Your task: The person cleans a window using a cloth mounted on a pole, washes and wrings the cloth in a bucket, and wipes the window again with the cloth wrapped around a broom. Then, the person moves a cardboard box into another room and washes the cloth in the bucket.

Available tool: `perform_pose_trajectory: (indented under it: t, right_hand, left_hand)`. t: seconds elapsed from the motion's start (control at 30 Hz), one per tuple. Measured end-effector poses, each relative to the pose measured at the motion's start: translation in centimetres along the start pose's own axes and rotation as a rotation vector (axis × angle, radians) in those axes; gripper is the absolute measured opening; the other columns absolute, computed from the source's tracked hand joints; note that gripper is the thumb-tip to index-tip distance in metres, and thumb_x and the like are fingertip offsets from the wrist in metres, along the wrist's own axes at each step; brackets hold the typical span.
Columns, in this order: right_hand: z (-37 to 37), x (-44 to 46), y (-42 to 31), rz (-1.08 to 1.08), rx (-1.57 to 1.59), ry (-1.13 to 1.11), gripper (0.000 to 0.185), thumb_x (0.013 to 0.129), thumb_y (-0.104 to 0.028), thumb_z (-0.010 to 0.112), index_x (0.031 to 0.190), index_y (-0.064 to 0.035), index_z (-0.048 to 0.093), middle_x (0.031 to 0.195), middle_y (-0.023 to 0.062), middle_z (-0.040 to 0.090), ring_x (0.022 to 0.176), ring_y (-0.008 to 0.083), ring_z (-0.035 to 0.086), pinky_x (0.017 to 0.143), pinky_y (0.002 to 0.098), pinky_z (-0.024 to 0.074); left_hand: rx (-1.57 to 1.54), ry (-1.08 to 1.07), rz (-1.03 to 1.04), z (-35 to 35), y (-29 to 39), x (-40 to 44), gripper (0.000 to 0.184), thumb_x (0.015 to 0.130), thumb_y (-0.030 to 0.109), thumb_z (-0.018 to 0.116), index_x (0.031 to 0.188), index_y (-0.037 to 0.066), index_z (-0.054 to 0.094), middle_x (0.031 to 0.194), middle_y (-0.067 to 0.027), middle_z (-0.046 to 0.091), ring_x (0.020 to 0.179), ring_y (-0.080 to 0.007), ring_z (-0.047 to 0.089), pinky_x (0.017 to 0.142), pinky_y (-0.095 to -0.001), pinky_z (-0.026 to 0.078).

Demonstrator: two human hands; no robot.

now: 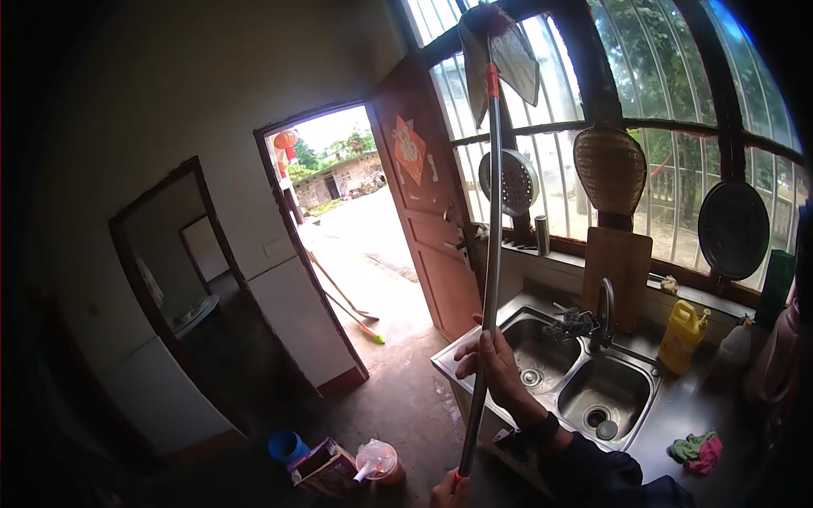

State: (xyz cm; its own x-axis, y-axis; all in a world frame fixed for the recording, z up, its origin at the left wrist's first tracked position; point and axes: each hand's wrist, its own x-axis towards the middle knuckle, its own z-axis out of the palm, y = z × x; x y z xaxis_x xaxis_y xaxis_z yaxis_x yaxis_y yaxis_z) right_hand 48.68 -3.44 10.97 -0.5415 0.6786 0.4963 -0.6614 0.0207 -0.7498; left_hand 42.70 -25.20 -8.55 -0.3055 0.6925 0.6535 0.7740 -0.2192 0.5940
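A long metal pole [494, 212] with red fittings stands nearly upright in front of me. A grey cloth [518, 63] hangs at its top, against the window. My right hand [501, 372] is around the lower half of the pole, thumb along it and fingertips showing on its left side. Lower down, at the bottom edge of the view, my left hand [449, 493] grips the pole near a red fitting and is partly cut off. The barred window [542, 80] is behind the cloth.
A double sink [603, 398] with a tap [605, 313] is at right, beside a yellow jug [683, 337] and rags [696, 451]. An open door [423, 195] is ahead. On the floor stand a blue bucket [288, 445], a box [326, 470] and a pink bin [381, 464].
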Motion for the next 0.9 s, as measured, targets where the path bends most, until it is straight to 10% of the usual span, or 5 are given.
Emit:
perform_pose_trajectory:
  t: [0.03,0.13,0.23,0.6,0.9]
  right_hand:
    - [-0.5,0.2,0.9,0.018,0.024,-0.028,0.052,0.100,-0.039,0.040,0.138,-0.0070,0.025,0.085,0.0120,0.061,0.058,0.0164,0.062,0.054,0.0265,0.0520]
    - [-2.7,3.1,2.0,0.029,-0.030,-0.002,0.051,0.100,-0.036,0.040,0.141,-0.0101,0.023,0.089,0.0113,0.056,0.060,0.0164,0.061,0.055,0.0280,0.0523]
    - [-4.2,7.1,1.5,-0.053,-0.039,0.026,0.056,0.100,-0.029,0.044,0.146,-0.0129,0.017,0.090,0.0081,0.054,0.061,0.0123,0.060,0.053,0.0266,0.0518]
    - [-8.8,17.9,5.7,0.093,-0.386,0.244,0.021,0.096,-0.022,0.051,0.108,-0.0073,0.043,0.064,-0.0005,0.047,0.040,0.0090,0.049,0.034,0.0252,0.0420]
    - [-4.9,13.9,15.9,0.337,-0.160,0.287,0.041,0.091,-0.018,0.057,0.126,-0.0033,0.042,0.072,0.0040,0.049,0.046,0.0136,0.052,0.041,0.0297,0.0476]
  left_hand:
    - [0.154,0.012,0.106,1.2,-1.4,0.8,0.027,0.096,0.029,0.052,0.100,0.003,0.059,0.058,-0.0088,0.052,0.047,-0.0250,0.053,0.045,-0.0356,0.041]
    - [-0.707,-0.146,-0.611,1.7,4.0,7.7,0.027,0.096,0.029,0.052,0.091,0.003,0.059,0.057,-0.0131,0.053,0.048,-0.0310,0.054,0.046,-0.0394,0.042]
    - [-1.078,-0.269,-0.671,6.2,-0.5,11.3,0.039,0.097,0.031,0.052,0.127,0.007,0.051,0.070,-0.0036,0.056,0.050,-0.0155,0.055,0.044,-0.0280,0.044]
    - [-1.140,-0.442,-0.673,8.7,-4.7,30.2,0.047,0.098,0.047,0.040,0.124,0.010,0.052,0.067,0.0000,0.049,0.047,-0.0112,0.047,0.041,-0.0274,0.041]
    - [-1.048,-0.527,-0.870,2.6,-13.1,23.0,0.045,0.098,0.046,0.041,0.122,0.009,0.051,0.065,-0.0002,0.046,0.045,-0.0103,0.044,0.040,-0.0253,0.040]
